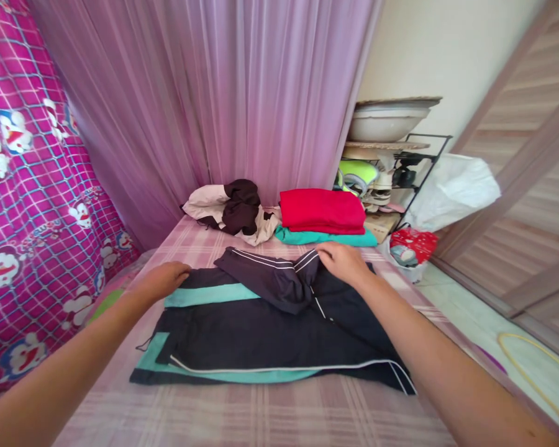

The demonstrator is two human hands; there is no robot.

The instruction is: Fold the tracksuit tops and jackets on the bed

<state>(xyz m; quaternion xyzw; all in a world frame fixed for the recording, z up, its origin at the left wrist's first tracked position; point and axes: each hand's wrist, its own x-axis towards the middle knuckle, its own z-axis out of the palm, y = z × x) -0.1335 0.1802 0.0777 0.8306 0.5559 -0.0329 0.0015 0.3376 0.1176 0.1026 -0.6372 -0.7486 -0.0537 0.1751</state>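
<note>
A dark navy jacket (251, 329) with teal bands and thin white piping lies folded flat on the checked bed sheet (242, 410). My left hand (165, 279) is at its far left corner, fingers closed on the dark edge beside a teal band. At the far right side, my right hand (340, 259) pinches a white-striped part of the same jacket, near its zip. Between the hands, a dark section with two white lines is bunched up and folded over. My right forearm hides some of the jacket's right side.
Behind the jacket lie a crumpled brown and beige garment (242, 208) and a folded red cloth (321, 211) on a teal one (326, 237). Purple curtains (270, 93) hang beyond. To the right stand a rack (431, 164) and white bags (456, 189).
</note>
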